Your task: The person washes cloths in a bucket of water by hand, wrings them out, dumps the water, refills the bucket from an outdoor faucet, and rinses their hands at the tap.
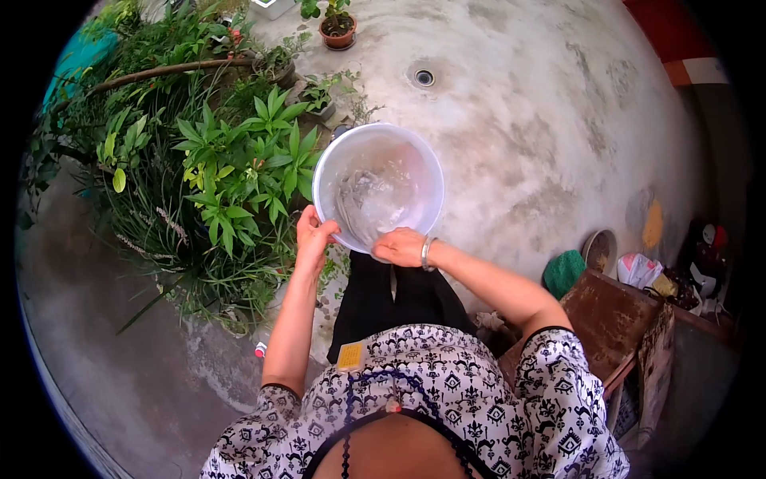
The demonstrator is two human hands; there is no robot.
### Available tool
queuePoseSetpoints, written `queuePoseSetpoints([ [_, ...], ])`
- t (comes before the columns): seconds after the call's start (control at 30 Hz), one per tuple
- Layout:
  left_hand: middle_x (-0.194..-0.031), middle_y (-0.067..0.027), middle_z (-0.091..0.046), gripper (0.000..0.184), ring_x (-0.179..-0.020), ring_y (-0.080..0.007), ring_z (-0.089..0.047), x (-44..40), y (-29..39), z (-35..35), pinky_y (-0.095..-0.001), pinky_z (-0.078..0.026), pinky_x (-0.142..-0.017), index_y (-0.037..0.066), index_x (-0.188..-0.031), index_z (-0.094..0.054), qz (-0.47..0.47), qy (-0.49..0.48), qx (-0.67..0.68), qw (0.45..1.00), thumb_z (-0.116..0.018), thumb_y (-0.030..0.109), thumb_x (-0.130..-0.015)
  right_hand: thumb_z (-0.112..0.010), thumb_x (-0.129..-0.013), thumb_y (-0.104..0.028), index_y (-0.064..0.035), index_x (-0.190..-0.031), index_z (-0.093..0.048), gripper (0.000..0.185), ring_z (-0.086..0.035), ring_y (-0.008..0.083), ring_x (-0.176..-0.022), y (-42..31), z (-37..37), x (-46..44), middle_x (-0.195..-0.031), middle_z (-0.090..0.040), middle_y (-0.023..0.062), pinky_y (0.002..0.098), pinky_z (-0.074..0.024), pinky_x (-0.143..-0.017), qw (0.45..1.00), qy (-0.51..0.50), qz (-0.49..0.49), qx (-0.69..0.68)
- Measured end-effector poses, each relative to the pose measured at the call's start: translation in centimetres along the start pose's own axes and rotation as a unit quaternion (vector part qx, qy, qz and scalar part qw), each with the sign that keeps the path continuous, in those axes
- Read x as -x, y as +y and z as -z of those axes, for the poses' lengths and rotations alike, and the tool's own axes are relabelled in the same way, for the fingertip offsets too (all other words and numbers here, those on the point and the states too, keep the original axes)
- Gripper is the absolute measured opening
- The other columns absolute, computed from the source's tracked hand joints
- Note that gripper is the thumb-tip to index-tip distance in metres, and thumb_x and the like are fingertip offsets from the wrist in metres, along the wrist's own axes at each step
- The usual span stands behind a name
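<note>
A white plastic bucket (pixel 435 180) is held in front of my legs, with its mouth facing up towards me. Clear water (pixel 375 191) lies inside it, its surface rippled and glinting. My left hand (pixel 313 237) grips the near-left rim, thumb pressed on the edge and fingers around the outside. At the near rim, my right hand (pixel 401 247) is closed over the edge with its fingers curled; the fingertips are partly hidden. A silver bangle (pixel 427 253) circles the right wrist.
Dense green plants (pixel 239 176) crowd the left side, close to the bucket. Beyond it are a round floor drain (pixel 424 77) and a potted plant (pixel 338 30). On the right stand a brown box-like piece (pixel 610 319), a green item (pixel 565 274) and a round container (pixel 600 251).
</note>
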State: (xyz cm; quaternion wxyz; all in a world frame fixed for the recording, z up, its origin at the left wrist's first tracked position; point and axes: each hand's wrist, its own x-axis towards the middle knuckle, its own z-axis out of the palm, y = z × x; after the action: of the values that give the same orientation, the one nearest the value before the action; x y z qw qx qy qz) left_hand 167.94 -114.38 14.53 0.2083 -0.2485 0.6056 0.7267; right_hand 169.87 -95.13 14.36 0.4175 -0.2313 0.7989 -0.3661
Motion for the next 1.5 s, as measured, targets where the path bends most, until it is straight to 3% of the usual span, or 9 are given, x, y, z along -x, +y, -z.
queuePoseSetpoints([
  [0.17,-0.067,-0.0042,-0.053,0.024,-0.055,-0.0113,-0.052,0.0,-0.1,0.4,-0.0209,-0.042,-0.044,0.005,-0.079,-0.043,0.001,-0.040,-0.062,0.997,-0.049,0.001,-0.056,-0.039,-0.073,-0.021,-0.0076,-0.082,-0.060,0.027,-0.046,0.0205,-0.096,5.7,3.1,-0.9,-0.092,-0.056,0.0062,0.0385,-0.0188,-0.094,0.855,-0.046,-0.129,0.501],
  [0.37,-0.075,-0.0048,-0.050,0.027,-0.057,-0.0118,-0.051,0.1,0.2,-0.1,-0.0219,-0.043,-0.043,0.003,-0.082,-0.044,0.038,-0.066,-0.036,0.996,-0.050,0.001,-0.056,-0.038,-0.074,-0.021,-0.0089,-0.093,-0.057,0.030,-0.035,0.0195,-0.106,6.6,1.3,-7.4,-0.109,-0.046,0.0052,0.0418,-0.0099,-0.096,0.744,0.131,-0.110,0.646],
  [0.43,-0.074,-0.0050,-0.050,0.027,-0.055,-0.0125,-0.051,0.5,-0.1,-0.2,-0.0220,-0.043,-0.042,0.002,-0.083,-0.044,0.030,-0.072,-0.031,0.996,-0.050,0.000,-0.057,-0.039,-0.074,-0.021,-0.0082,-0.090,-0.058,0.028,-0.036,0.0196,-0.105,6.6,-1.1,-8.2,-0.107,-0.047,0.0055,0.0390,-0.0162,-0.094,0.818,-0.042,-0.067,0.570],
  [0.53,-0.074,-0.0060,-0.051,0.028,-0.056,-0.0125,-0.052,0.6,-0.8,0.2,-0.0217,-0.044,-0.042,0.001,-0.085,-0.044,0.054,-0.084,-0.025,0.995,-0.050,-0.001,-0.058,-0.041,-0.072,-0.019,-0.0072,-0.084,-0.059,0.025,-0.036,0.0191,-0.104,10.0,-0.6,-9.0,-0.105,-0.047,0.0064,0.0343,-0.0248,-0.089,0.934,0.084,-0.105,0.330],
  [0.87,-0.065,-0.0077,-0.053,0.029,-0.050,-0.0154,-0.054,-0.2,-2.5,0.9,-0.0235,-0.046,-0.040,0.000,-0.087,-0.043,0.096,-0.062,-0.015,0.993,-0.049,0.001,-0.058,-0.056,-0.059,-0.017,-0.0005,-0.087,-0.057,0.033,-0.045,0.0255,-0.092,1.5,-1.4,-4.9,-0.097,-0.048,0.0128,0.0325,-0.0386,-0.076,0.953,-0.016,-0.102,0.285],
  [1.0,-0.065,-0.0077,-0.053,0.033,-0.051,-0.0157,-0.054,-0.3,-2.5,1.0,-0.0242,-0.047,-0.041,-0.001,-0.090,-0.042,0.094,-0.062,0.003,0.994,-0.050,0.002,-0.059,-0.058,-0.062,-0.022,-0.0007,-0.094,-0.053,0.039,-0.053,0.0221,-0.073,1.3,-2.1,-7.6,-0.081,-0.053,0.0114,0.0323,-0.0443,-0.061,0.976,-0.087,-0.139,-0.141],
  [1.2,-0.067,-0.0079,-0.052,0.032,-0.050,-0.0162,-0.054,-0.3,-2.5,0.7,-0.0250,-0.049,-0.044,0.000,-0.090,-0.042,0.089,-0.080,-0.018,0.993,-0.047,0.001,-0.059,-0.053,-0.069,-0.005,0.0009,-0.089,-0.046,0.021,-0.056,0.0191,-0.065,0.5,5.8,-11.5,-0.083,-0.054,0.0095,0.0268,-0.0487,-0.055,0.737,0.269,-0.141,-0.604],
  [1.3,-0.067,-0.0074,-0.050,0.027,-0.052,-0.0166,-0.053,-0.7,-1.9,0.3,-0.0245,-0.046,-0.042,0.001,-0.083,-0.042,0.087,-0.052,-0.006,0.995,-0.050,0.000,-0.058,-0.052,-0.072,-0.007,0.0034,-0.090,-0.043,0.023,-0.056,0.0253,-0.064,4.2,8.6,-9.3,-0.080,-0.051,0.0146,0.0292,-0.0506,-0.054,0.555,0.474,-0.129,-0.672],
  [1.5,-0.067,-0.0071,-0.049,0.024,-0.052,-0.0156,-0.052,-2.1,-2.5,-1.0,-0.0234,-0.045,-0.039,0.002,-0.078,-0.041,0.047,-0.064,-0.057,0.995,-0.051,0.000,-0.056,-0.049,-0.076,-0.018,0.0029,-0.096,-0.038,0.031,-0.053,0.0174,-0.055,8.3,2.9,-2.4,-0.082,-0.049,0.0138,0.0245,-0.0463,-0.045,0.467,0.662,-0.197,-0.552],
])
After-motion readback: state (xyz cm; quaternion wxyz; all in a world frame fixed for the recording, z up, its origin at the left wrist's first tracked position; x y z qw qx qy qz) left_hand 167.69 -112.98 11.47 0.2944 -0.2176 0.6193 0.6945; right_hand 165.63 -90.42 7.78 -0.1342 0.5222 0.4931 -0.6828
